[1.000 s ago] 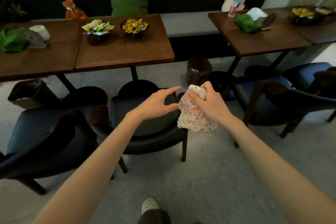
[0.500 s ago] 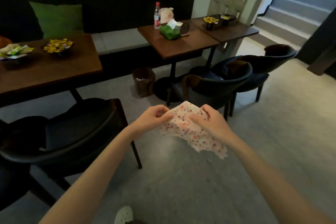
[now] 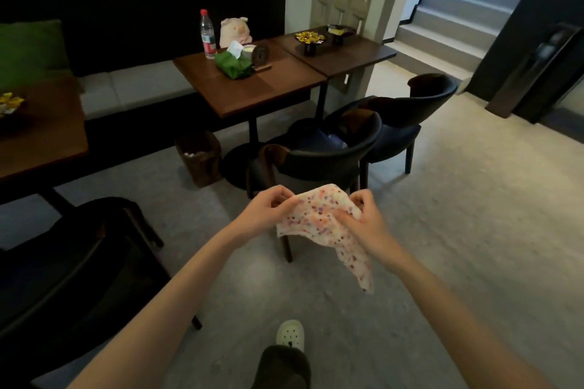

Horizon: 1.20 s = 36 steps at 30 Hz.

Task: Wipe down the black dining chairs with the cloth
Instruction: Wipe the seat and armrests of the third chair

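At six o'clock from the chair point(image 3: 319, 155), both hands point(image 3: 316, 215) pinch the cloth's point(image 3: 319, 224) top edge; it looks light, limp, best gripped bunched.

Your cloth point(image 3: 319, 218) is off-white, speckled with pink, orange and purple dots, and the chair point(image 3: 331, 151) beyond it is black with a brown patch at the armrest. You see a dark brown table point(image 3: 268, 88), a green cushion point(image 3: 28, 50), a grey bench seat point(image 3: 136, 88), a green tissue cover point(image 3: 234, 65), a pale pink plush pig point(image 3: 235, 30), a clear bottle point(image 3: 207, 35) with red cap and label, and yellow sweets point(image 3: 309, 36). The floor point(image 3: 442, 230) is mottled grey, your shoe point(image 3: 290, 335) is white, and the grey stairs point(image 3: 458, 19) carry a blue edge.
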Motion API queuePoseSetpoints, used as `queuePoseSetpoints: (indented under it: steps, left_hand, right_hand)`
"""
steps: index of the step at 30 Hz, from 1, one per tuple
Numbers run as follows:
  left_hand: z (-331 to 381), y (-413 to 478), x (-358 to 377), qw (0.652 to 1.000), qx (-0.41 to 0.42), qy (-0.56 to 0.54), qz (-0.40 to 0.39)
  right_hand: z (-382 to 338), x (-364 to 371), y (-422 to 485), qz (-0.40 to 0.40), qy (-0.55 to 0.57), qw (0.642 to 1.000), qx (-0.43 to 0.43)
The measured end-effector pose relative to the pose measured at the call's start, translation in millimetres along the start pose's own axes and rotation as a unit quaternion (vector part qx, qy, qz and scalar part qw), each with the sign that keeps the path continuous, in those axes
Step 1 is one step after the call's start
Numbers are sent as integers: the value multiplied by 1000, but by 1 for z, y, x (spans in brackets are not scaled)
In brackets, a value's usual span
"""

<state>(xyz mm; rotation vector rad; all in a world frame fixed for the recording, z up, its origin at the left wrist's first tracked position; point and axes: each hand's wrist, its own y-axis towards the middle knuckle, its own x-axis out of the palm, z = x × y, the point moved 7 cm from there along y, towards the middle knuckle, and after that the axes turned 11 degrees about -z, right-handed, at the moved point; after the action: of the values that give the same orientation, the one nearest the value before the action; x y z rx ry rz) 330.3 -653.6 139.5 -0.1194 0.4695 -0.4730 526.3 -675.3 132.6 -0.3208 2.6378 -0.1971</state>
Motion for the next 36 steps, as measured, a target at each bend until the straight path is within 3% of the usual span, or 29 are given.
queuePoseSetpoints:
  steps: [9,21,30,33,36]
  left_hand:
    - [-53,173,-39,977,-122,-154,86]
    - [-143,309,-27,871,-304,-342,179]
    - [-153,375,22,798,-385,-367,283]
    - [-144,391,39,753,-409,-400,324]
    - [-138,404,48,684,-420,-439,404]
  right_hand:
    - [51,-108,155,50,3,997,58]
    - [154,-209,347,141,-14,967,210]
    - [220,-242,469,13,-39,958,284]
    - [226,-249,488,-25,-53,957,283]
    - [236,-255,503,-41,-51,948,311]
